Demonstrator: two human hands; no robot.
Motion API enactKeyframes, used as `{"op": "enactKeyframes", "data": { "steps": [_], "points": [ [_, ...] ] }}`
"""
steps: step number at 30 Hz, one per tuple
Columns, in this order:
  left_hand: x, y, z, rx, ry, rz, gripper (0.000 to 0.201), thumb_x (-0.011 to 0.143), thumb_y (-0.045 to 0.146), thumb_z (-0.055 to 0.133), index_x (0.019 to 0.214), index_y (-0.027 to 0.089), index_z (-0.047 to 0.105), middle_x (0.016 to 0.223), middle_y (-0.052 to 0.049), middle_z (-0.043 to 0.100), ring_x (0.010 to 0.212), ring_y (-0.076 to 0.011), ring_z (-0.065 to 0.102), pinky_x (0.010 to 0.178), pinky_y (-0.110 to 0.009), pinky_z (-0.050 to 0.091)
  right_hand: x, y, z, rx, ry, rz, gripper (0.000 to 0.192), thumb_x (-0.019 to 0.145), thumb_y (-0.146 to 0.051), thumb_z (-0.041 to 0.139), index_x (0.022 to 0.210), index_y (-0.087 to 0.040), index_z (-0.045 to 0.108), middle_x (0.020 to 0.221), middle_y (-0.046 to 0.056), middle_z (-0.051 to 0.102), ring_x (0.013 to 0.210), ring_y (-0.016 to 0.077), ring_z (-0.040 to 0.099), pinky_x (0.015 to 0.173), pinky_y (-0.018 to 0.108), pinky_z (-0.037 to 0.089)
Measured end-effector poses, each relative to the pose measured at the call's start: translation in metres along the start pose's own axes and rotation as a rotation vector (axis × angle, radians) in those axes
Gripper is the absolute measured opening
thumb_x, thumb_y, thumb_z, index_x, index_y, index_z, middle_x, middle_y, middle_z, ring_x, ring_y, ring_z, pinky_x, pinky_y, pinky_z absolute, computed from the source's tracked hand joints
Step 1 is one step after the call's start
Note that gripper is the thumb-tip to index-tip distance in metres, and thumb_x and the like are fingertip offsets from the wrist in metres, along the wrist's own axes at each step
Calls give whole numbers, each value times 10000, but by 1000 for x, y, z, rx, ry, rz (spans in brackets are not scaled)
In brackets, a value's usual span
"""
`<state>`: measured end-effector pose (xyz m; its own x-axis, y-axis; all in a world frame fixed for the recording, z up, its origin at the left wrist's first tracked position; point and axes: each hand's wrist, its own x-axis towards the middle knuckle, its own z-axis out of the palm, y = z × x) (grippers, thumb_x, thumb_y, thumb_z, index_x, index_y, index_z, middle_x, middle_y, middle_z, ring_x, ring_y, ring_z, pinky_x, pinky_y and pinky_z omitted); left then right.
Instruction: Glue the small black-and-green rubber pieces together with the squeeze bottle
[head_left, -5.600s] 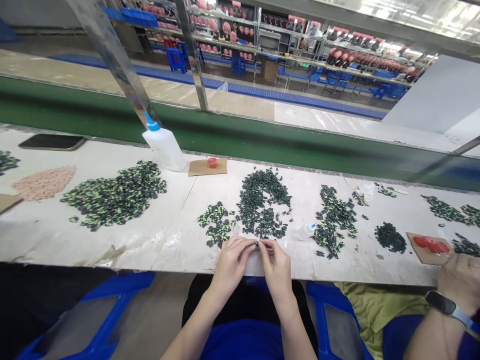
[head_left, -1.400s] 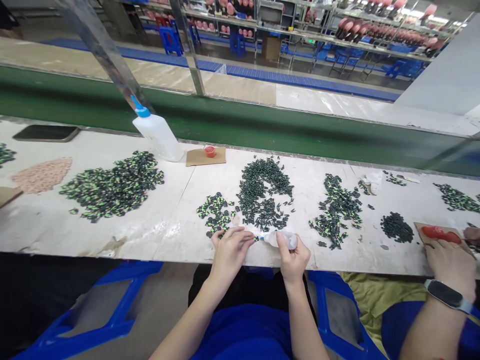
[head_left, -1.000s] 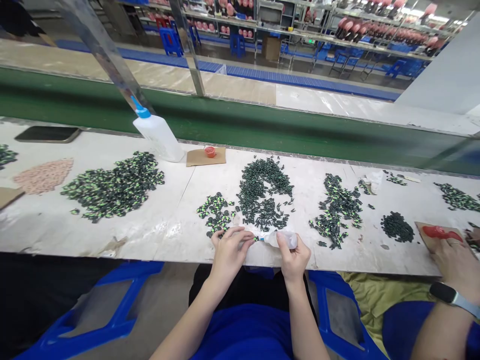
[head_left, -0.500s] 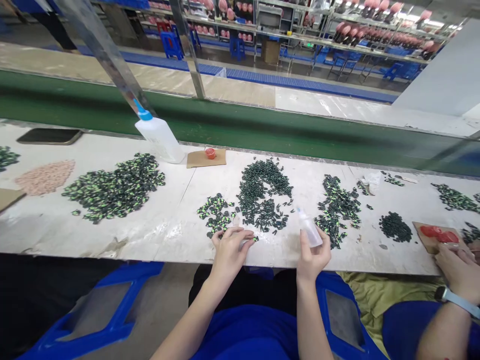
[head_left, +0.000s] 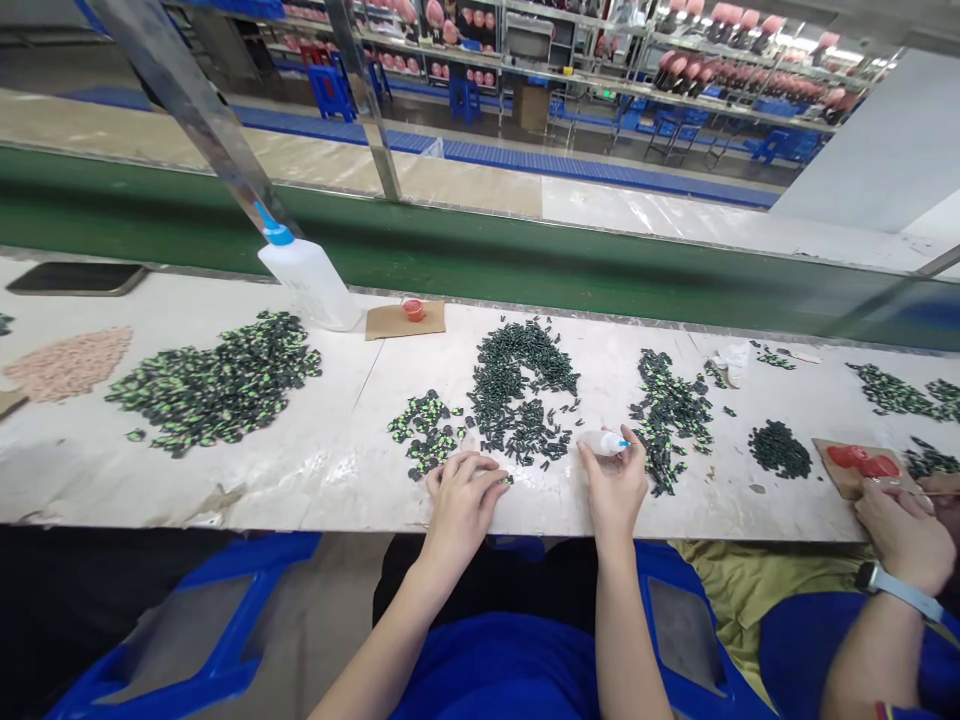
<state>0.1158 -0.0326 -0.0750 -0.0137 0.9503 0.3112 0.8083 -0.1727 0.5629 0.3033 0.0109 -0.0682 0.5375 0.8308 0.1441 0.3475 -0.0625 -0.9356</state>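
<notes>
Clear small glue bottle (head_left: 602, 442) lies in our right hand (head_left: 616, 485), right of the dark green pile (head_left: 521, 390); our left hand (head_left: 463, 495) pinches one small piece (head_left: 508, 480).

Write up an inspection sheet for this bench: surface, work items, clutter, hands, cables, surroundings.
Surface: long white worktable, scuffed and stained.
Work items: small clear squeeze bottle with blue tip lying on its side; heap of small dark green parts; smaller green-and-black pile.
Clutter: large white bottle with blue nozzle; red cap on cardboard square; pink pile; dark flat slab; more green piles at both ends.
Hands: left hand pinches a small part; right hand grips the small bottle. A co-worker's hand with wristband works at right.
Cables: nothing seen.
Surroundings: green conveyor belt; shelving racks beyond; blue stools.
</notes>
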Motion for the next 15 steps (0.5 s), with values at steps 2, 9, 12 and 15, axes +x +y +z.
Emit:
{"op": "enactKeyframes", "data": {
  "steps": [2, 9, 12, 15],
  "points": [
    [0, -1, 1, -6, 6, 2, 102, 838, 213, 625, 810, 262, 710, 931, -33, 716, 1010, -259, 564, 840, -421, 310, -3, 1, -1, -23, 0, 18, 724, 640, -469, 736, 1237, -141, 490, 1128, 170, 643, 874, 234, 647, 827, 389, 501],
    [-3, -10, -5, -39, -7, 30, 126, 884, 294, 569, 907, 289, 693, 977, -16, 725, 1085, -275, 538, 866, -434, 293, -30, -1, -6, -148, 118, -286, 526, 748, -439, 685, 1170, -153, 554, 1082, 145, 608, 937, 235, 575, 739, 356, 497],
    [-2, -10, -9, -52, 0, 25, 126, 889, 293, 561, 919, 283, 683, 964, -13, 736, 1094, -275, 542, 883, -437, 287, -42, -3, -1, -209, -101, -382, 306, 799, -440, 647, 982, -196, 676, 877, 79, 640, 817, 212, 590, 726, 345, 496],
    [-2, -5, -12, -80, 15, 4, 119, 884, 266, 562, 905, 274, 678, 932, -13, 746, 1066, -270, 564, 883, -435, 293, -46, -2, 11, -276, -250, -318, 327, 804, -493, 624, 924, -205, 724, 822, 71, 647, 742, 207, 596, 679, 332, 497]
  ]
}}
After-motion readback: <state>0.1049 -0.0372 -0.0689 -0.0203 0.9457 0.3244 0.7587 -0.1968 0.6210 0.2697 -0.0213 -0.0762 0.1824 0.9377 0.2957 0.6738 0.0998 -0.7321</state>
